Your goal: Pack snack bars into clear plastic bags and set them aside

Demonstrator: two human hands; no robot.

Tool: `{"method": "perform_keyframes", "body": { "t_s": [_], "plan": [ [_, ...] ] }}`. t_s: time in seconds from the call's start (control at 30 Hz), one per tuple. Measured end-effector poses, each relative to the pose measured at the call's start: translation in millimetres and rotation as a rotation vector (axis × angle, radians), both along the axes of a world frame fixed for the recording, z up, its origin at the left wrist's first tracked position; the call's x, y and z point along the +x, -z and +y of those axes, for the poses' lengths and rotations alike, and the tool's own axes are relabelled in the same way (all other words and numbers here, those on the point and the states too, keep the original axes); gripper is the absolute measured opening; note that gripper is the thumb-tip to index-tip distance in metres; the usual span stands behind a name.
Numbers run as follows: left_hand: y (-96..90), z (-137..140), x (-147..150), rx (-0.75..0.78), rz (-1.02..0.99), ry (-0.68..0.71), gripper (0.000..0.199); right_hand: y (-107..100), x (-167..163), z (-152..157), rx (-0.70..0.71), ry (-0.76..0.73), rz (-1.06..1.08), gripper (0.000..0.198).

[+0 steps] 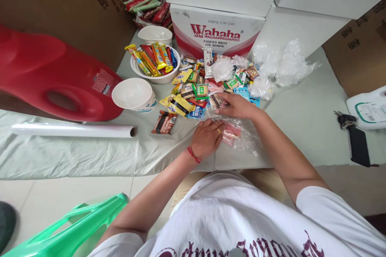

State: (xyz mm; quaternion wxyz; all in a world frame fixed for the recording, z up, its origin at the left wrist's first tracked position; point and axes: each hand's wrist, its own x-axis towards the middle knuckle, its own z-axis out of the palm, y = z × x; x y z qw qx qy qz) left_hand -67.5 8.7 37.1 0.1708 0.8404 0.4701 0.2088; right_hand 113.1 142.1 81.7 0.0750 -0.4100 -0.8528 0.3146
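Note:
My left hand (207, 139) holds the rim of a clear plastic bag (249, 143) lying near the table's front edge. Pink wrapped snacks (231, 131) show through the bag. Just beyond it, my right hand (237, 105) has its thumb and fingers closed around a small brown-and-white snack packet (215, 101) at the front of a mixed pile. Yellow snack packets (181, 105), blue packets (242, 93) and green-and-clear packets (201, 90) lie in that pile. A brown snack packet (164, 122) rests apart, left of my hands.
Bundled clear bags (289, 64) lie behind right. A white bowl of snack bars (132, 66), a paper tub (132, 93), a film roll (75, 130) and a red jug (75, 76) stand left. A Wahaha carton (217, 32) backs the pile. Keys and a black phone (358, 146) lie right.

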Motion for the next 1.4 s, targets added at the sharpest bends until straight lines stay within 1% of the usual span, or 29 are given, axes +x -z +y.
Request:
{"method": "perform_keyframes", "body": {
  "t_s": [0.03, 0.07, 0.17, 0.2, 0.3, 0.4, 0.5, 0.57, 0.63, 0.73, 0.8, 0.87, 0.9, 0.93, 0.97, 1.03, 1.07, 1.13, 1.2, 1.27, 1.33, 1.37, 1.4],
  "plan": [
    [-0.1, 0, -1, 0.006, 0.000, 0.003, 0.040, 0, 7, 1, -0.027, -0.007, -0.036, 0.057],
    [0.0, 1, -1, 0.013, 0.001, 0.005, 0.039, 1, 13, 1, -0.047, 0.004, -0.077, 0.051],
    [1.0, 2, -4, 0.039, -0.013, 0.020, 0.036, 2, 22, 0, -0.070, 0.081, -0.129, 0.021],
    [1.5, 2, -5, 0.047, -0.025, 0.029, 0.035, 1, 23, -2, -0.071, 0.103, -0.108, 0.016],
    [2.6, 5, -7, 0.059, -0.071, 0.057, 0.033, -7, 20, -8, -0.053, 0.150, -0.029, 0.019],
    [3.1, 8, -8, 0.065, -0.103, 0.085, 0.034, -18, 17, -20, -0.013, 0.202, -0.039, 0.020],
    [4.3, 9, -8, 0.057, -0.114, 0.089, 0.033, -25, 13, -42, 0.048, 0.234, -0.049, 0.018],
    [6.9, 7, -7, 0.047, -0.130, 0.064, 0.032, -23, 9, -61, 0.082, 0.223, 0.002, 0.019],
    [11.7, 6, -9, 0.037, -0.172, -0.011, 0.029, -16, 5, -84, 0.087, 0.190, 0.039, 0.027],
    [21.4, 7, -14, 0.002, -0.256, -0.237, 0.030, -3, -1, -113, 0.086, 0.135, -0.049, 0.042],
    [27.2, 11, -17, -0.036, -0.262, -0.375, 0.040, 4, -3, -126, 0.109, 0.070, -0.178, 0.045],
    [30.4, 16, -19, -0.068, -0.204, -0.422, 0.055, 5, -4, -134, 0.147, -0.003, -0.296, 0.046],
    [30.7, 19, -20, -0.077, -0.165, -0.422, 0.057, 5, -4, -137, 0.168, -0.025, -0.337, 0.046],
    [30.1, 22, -19, -0.084, -0.130, -0.414, 0.055, 4, -4, -138, 0.185, -0.036, -0.362, 0.045],
    [28.6, 25, -19, -0.090, -0.105, -0.405, 0.048, 2, -4, -139, 0.194, -0.041, -0.374, 0.045],
    [23.9, 32, -20, -0.098, -0.085, -0.396, 0.028, 1, -4, -141, 0.197, -0.044, -0.382, 0.046],
    [20.8, 34, -23, -0.102, -0.089, -0.387, 0.019, 1, -3, -142, 0.193, -0.044, -0.382, 0.047],
    [14.0, 37, -30, -0.123, -0.132, -0.347, 0.011, 3, -2, -144, 0.187, -0.034, -0.379, 0.048],
    [6.6, 35, -39, -0.204, -0.237, -0.306, 0.009, 6, -1, -145, 0.187, -0.019, -0.374, 0.047],
    [-0.9, 29, -45, -0.374, -0.403, -0.296, 0.007, 8, -1, -146, 0.190, -0.008, -0.371, 0.045],
    [-7.7, 22, -43, -0.581, -0.577, -0.318, 0.013, 10, -1, -147, 0.200, -0.003, -0.371, 0.043],
    [-10.5, 18, -40, -0.647, -0.638, -0.350, 0.018, 11, -2, -147, 0.208, -0.003, -0.369, 0.043],
    [-12.6, 15, -35, -0.673, -0.670, -0.394, 0.023, 12, -2, -148, 0.218, -0.007, -0.365, 0.043]
  ]
}}
